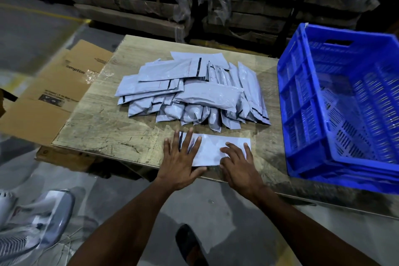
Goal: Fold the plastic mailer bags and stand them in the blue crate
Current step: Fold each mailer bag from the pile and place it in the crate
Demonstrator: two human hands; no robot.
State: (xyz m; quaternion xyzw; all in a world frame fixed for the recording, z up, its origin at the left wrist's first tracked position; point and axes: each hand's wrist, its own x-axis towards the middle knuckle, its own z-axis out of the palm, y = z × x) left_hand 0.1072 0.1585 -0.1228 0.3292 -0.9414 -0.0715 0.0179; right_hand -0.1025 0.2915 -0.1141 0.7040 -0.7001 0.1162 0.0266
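One grey plastic mailer bag (212,147) lies flat near the front edge of the wooden table (103,127). My left hand (180,161) presses on the bag's left end with spread, straight fingers. My right hand (237,163) rests flat on its right part, fingers extended. Behind it, a loose pile of several grey mailer bags (194,90) covers the table's middle. The blue crate (336,103) stands at the table's right side, tilted toward me, and no bag shows inside it.
Flattened cardboard boxes (58,93) lie left of the table. Wrapped stacks of cartons (151,2) fill the background. A pale fan-like appliance (36,220) sits on the floor at lower left. My dark shoe (190,242) shows below the table edge.
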